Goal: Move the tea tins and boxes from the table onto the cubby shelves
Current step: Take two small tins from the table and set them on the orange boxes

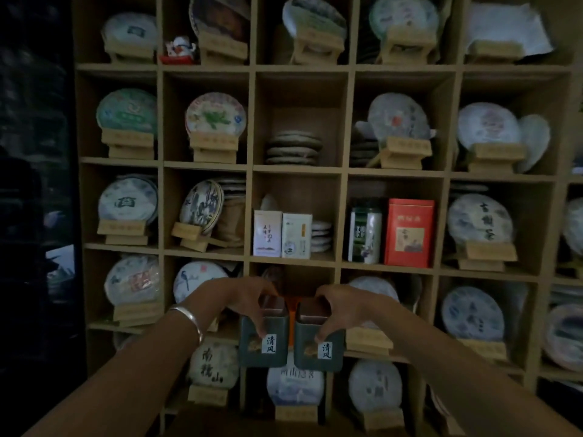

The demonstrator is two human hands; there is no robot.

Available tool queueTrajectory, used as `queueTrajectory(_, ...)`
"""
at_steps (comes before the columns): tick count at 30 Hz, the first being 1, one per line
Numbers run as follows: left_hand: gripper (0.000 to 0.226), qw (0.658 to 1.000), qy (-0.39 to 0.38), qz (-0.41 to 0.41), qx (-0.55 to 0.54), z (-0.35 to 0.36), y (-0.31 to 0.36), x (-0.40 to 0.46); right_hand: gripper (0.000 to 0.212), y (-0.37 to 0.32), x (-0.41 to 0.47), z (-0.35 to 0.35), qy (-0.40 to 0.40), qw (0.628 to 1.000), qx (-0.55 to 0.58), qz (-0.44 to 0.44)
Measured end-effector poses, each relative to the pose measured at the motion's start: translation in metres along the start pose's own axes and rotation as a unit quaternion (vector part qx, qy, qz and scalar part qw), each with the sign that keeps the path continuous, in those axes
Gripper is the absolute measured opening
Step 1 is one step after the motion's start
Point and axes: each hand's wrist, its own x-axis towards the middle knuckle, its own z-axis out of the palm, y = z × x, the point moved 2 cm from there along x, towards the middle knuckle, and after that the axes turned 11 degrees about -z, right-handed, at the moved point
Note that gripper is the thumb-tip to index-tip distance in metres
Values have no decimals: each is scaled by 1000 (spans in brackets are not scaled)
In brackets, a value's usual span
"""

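Hands meet in front of the cubby shelf [206,165], each gripping one dark green tin from above. Left hand [249,299] curls its fingers over the top of the left tin [263,340]; right hand [342,305] does the same on the right tin [318,345]. Both tins stand upright, side by side and nearly touching, held just before a cubby directly below the one holding two white boxes [282,234]. To the right of those boxes sits a red tin [409,236]. A silver bangle [189,320] circles the left wrist.
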Motion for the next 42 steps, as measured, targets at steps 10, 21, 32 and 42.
queueTrajectory(10, 90, 997, 54, 35, -40, -29, -35, 108, 75, 63, 106, 1, 76, 997, -14, -23)
queueTrajectory(21, 97, 992, 51, 85, -77, -9, -68, 184, 83, 108, 161, 30, 150, 986, -54, 48)
queueTrajectory(32, 101, 980, 113, 126, -100, 11, -73, 200, 105, 114, 168, 41, 181, 978, -85, 65)
queueTrajectory(42, 96, 976, 110, 145, -120, 14, -66, 229, 105, 139, 187, 51, 172, 973, -135, 71)
